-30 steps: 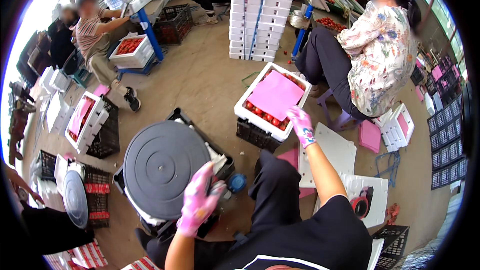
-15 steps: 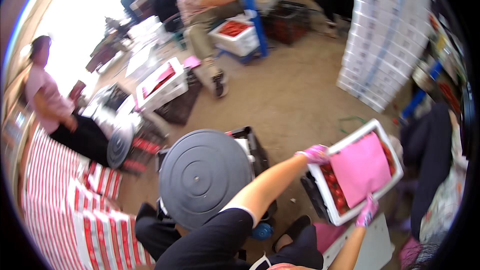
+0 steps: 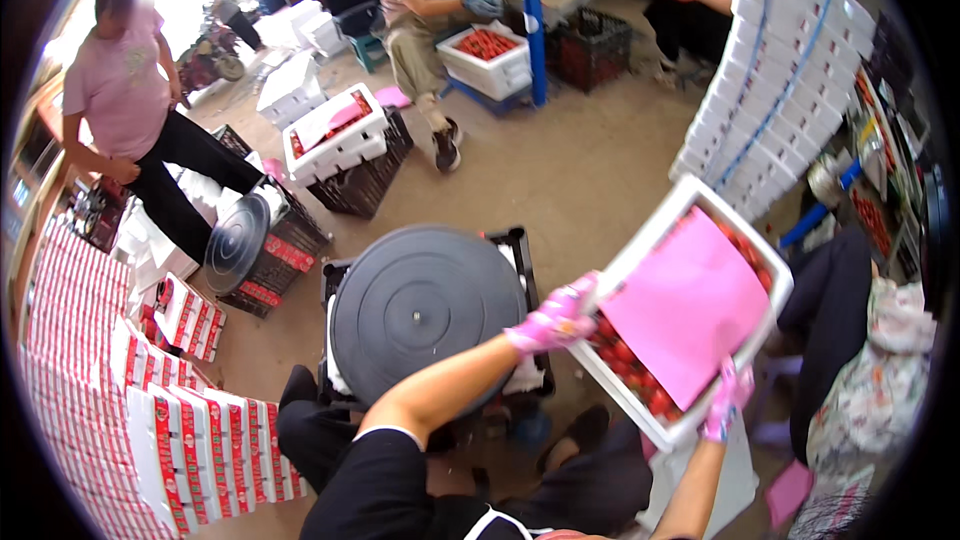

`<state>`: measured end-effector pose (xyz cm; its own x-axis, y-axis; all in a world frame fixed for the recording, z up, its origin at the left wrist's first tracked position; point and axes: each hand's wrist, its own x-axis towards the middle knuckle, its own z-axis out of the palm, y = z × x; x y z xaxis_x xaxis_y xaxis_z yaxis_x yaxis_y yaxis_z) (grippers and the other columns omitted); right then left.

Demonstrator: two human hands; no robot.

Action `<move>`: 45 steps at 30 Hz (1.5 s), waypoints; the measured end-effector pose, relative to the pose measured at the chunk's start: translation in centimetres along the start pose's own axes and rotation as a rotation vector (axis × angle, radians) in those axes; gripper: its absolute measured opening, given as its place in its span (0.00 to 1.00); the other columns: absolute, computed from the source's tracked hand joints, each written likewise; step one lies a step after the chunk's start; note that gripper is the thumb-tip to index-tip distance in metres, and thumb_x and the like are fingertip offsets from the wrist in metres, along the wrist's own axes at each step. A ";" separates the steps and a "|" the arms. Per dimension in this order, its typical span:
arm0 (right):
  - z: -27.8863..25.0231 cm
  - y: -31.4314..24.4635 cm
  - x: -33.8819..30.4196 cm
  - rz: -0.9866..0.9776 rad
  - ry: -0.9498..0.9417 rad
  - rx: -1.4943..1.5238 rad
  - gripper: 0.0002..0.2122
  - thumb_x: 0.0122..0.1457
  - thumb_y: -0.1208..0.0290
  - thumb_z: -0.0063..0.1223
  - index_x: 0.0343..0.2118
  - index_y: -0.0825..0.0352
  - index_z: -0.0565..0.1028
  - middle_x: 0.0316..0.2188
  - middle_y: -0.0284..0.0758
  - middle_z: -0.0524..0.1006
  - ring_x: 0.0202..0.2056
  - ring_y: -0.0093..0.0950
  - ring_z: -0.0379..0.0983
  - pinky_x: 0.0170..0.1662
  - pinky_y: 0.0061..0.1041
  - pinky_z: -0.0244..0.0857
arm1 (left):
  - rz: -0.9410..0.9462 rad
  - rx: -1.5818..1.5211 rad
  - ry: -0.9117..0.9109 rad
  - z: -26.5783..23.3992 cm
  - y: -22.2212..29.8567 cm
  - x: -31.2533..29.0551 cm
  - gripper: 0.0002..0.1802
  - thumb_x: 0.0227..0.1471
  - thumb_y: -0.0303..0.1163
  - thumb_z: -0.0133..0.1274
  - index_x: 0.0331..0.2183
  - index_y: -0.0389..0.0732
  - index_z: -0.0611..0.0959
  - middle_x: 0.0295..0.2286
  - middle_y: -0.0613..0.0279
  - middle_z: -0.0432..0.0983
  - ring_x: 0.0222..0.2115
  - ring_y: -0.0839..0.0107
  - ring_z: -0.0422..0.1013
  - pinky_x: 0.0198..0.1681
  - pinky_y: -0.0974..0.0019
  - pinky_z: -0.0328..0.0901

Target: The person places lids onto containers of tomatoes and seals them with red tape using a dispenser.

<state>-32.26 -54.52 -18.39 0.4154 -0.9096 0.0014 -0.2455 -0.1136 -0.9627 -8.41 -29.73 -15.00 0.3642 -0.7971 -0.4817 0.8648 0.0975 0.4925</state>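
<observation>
A white foam box [image 3: 622, 402] of small red fruit [image 3: 640, 377], which look like cherry tomatoes, is held up tilted at the right. Over most of the fruit lies a pink sheet [image 3: 690, 305]. My left hand [image 3: 555, 318], in a pink patterned glove, is closed on the box's left rim. On its near right rim my right hand [image 3: 728, 402] grips, gloved the same way. Left of the box, a round dark grey disc [image 3: 430, 305] rests on a black crate in front of me, its top bare.
Stacked white boxes [image 3: 770, 70] stand at the far right. At the left are stacks of red-and-white boxes [image 3: 210, 450] and a standing person [image 3: 120, 90]. A filled box [image 3: 340, 145] sits on a crate farther back. Beside me on the right is a person's dark-clothed leg [image 3: 835, 310].
The box has come closer and swung left toward the disc, carried by both my hands. My view has shifted, and the standing person at the left appears larger.
</observation>
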 end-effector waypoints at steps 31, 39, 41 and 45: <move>-13.3 18.0 -15.5 0.408 -0.086 -0.782 0.30 0.50 0.56 0.60 0.55 0.66 0.71 0.54 0.47 0.72 0.56 0.41 0.67 0.60 0.34 0.60 | 0.441 2.321 0.871 -16.2 1.6 -20.8 0.31 0.64 0.45 0.39 0.64 0.46 0.60 0.64 0.52 0.51 0.64 0.47 0.46 0.66 0.50 0.42; -9.2 25.9 -16.4 0.835 0.529 -0.382 0.37 0.48 0.50 0.63 0.57 0.72 0.67 0.53 0.47 0.71 0.53 0.43 0.68 0.57 0.36 0.63 | 0.462 2.417 0.811 -13.1 2.5 -21.1 0.32 0.63 0.46 0.38 0.64 0.43 0.59 0.64 0.49 0.51 0.64 0.46 0.47 0.66 0.48 0.42; -10.8 31.1 -17.0 0.969 0.816 0.236 0.35 0.49 0.46 0.63 0.55 0.67 0.70 0.49 0.44 0.74 0.48 0.39 0.72 0.53 0.36 0.67 | 0.582 2.418 0.753 -12.6 2.8 -20.2 0.33 0.63 0.47 0.39 0.64 0.42 0.59 0.63 0.47 0.52 0.64 0.46 0.47 0.66 0.47 0.42; -11.9 33.7 -15.0 0.909 0.939 0.978 0.25 0.53 0.51 0.62 0.53 0.54 0.73 0.43 0.37 0.76 0.42 0.32 0.73 0.42 0.34 0.71 | 0.774 2.338 0.664 -11.9 3.2 -17.8 0.34 0.63 0.48 0.39 0.64 0.41 0.59 0.63 0.45 0.53 0.64 0.45 0.48 0.66 0.44 0.41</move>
<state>-57.16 -49.49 -47.61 -0.2860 -0.4829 -0.8277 0.6717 0.5149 -0.5326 -8.01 -8.10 -13.46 0.6560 -0.7216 0.2212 -0.7397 -0.6730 -0.0016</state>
